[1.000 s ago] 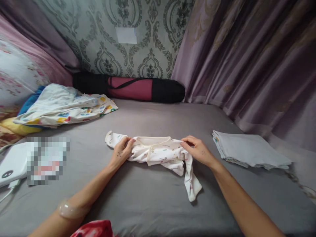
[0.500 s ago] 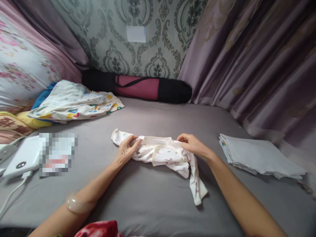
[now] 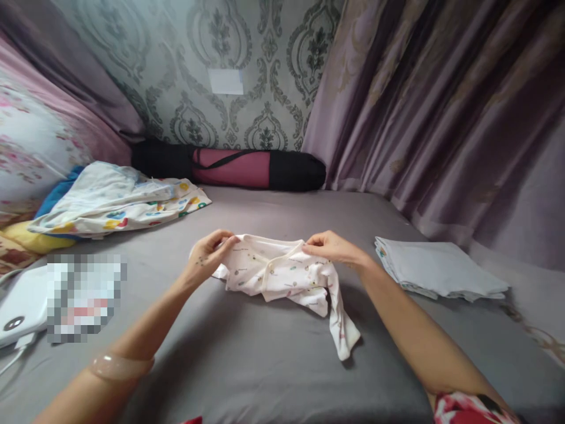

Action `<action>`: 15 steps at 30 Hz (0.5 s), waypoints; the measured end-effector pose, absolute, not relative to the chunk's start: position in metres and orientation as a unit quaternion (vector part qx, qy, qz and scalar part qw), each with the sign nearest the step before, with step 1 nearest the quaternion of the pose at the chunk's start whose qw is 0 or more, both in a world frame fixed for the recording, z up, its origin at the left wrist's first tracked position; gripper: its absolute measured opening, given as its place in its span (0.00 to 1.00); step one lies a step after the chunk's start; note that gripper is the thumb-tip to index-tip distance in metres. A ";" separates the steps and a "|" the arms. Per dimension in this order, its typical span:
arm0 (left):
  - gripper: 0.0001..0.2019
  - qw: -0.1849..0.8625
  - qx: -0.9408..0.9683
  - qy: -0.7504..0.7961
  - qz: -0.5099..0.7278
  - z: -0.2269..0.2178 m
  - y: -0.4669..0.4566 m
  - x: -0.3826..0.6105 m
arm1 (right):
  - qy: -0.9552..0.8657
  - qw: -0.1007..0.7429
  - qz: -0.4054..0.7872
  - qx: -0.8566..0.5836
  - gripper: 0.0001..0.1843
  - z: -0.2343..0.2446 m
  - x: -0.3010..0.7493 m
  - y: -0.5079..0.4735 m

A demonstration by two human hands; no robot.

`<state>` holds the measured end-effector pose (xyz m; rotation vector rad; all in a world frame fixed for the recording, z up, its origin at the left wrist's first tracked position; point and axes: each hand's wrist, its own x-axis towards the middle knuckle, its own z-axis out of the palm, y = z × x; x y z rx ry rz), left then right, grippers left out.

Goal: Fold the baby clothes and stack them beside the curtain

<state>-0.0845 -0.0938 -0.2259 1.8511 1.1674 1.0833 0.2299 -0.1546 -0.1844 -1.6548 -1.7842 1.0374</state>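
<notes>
A small white baby shirt (image 3: 276,274) with a tiny colourful print is held up by its shoulders over the grey bed sheet. Its neckline stretches between my two hands, and a front opening runs below it. My left hand (image 3: 210,253) pinches the shoulder at the left end of the neckline, with part of that sleeve hidden behind the hand. At the other end, my right hand (image 3: 332,246) pinches the opposite shoulder. The sleeve on that side hangs down onto the sheet, its cuff pointing toward me.
A folded white cloth (image 3: 436,268) lies to the right. On the left are a crumpled printed cloth (image 3: 119,203) and a white power bank (image 3: 26,303) with a cable, beside a blurred-out item. A black and maroon long bag (image 3: 233,168) rests against the wall.
Both hands have lifted the baby shirt's shoulders, so the neckline is drawn straighter and its front spreads more open to view. The camera view has shifted slightly.
</notes>
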 end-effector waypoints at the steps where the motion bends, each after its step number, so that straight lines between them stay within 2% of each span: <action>1: 0.16 0.329 0.724 0.438 0.418 -0.215 -0.090 -0.086 | -0.650 0.272 0.381 -0.598 0.22 -0.177 0.232 -0.155; 5: 0.16 0.261 0.782 0.389 0.411 -0.157 -0.073 -0.090 | -0.642 0.369 0.347 -0.575 0.24 -0.140 0.241 -0.150; 8: 0.16 0.234 0.799 0.371 0.412 -0.108 -0.063 -0.087 | -0.654 0.421 0.269 -0.569 0.26 -0.107 0.242 -0.140; 10: 0.15 0.198 0.789 0.366 0.452 -0.081 -0.062 -0.083 | -0.669 0.448 0.169 -0.568 0.28 -0.086 0.238 -0.133; 12: 0.13 0.115 0.759 0.363 0.528 -0.062 -0.063 -0.077 | -0.675 0.463 0.025 -0.574 0.28 -0.070 0.230 -0.128; 15: 0.12 -0.020 0.724 0.354 0.592 -0.051 -0.062 -0.072 | -0.693 0.401 -0.151 -0.580 0.24 -0.055 0.219 -0.126</action>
